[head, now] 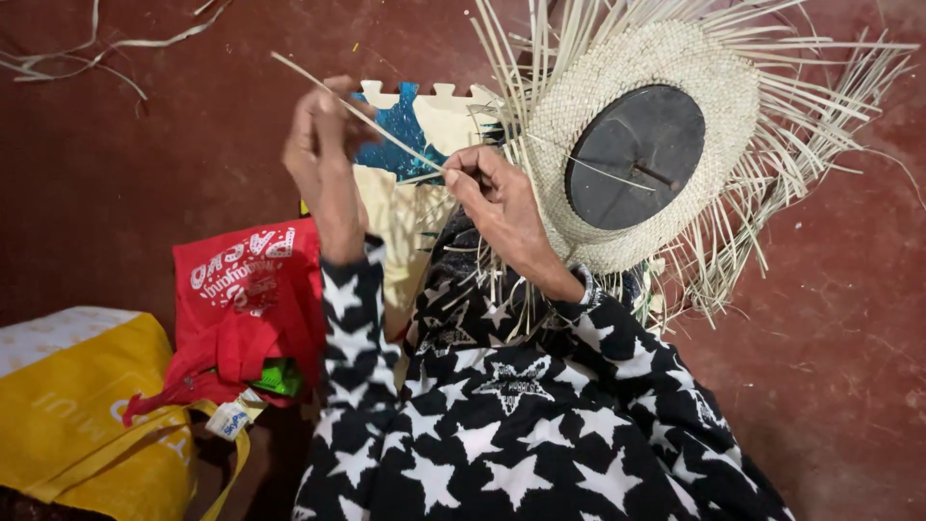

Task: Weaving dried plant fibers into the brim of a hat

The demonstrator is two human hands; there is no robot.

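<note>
A half-woven straw hat (pixel 617 116) rests on a dark round form (pixel 637 154), with many loose pale strips fanning out from its rim. My left hand (pixel 323 145) pinches one long thin straw strip (pixel 376 127) and holds it up to the left. My right hand (pixel 497 198) grips the same strip at the hat's left edge, among the loose ends. Both arms wear black sleeves with white stars.
A foam puzzle mat (pixel 410 125), cream and blue, lies under the hands on a dark red floor (pixel 145 145). A red cloth bag (pixel 253 299) and a yellow bag (pixel 87 405) sit at lower left. Stray straw strips (pixel 68 58) lie at the top left.
</note>
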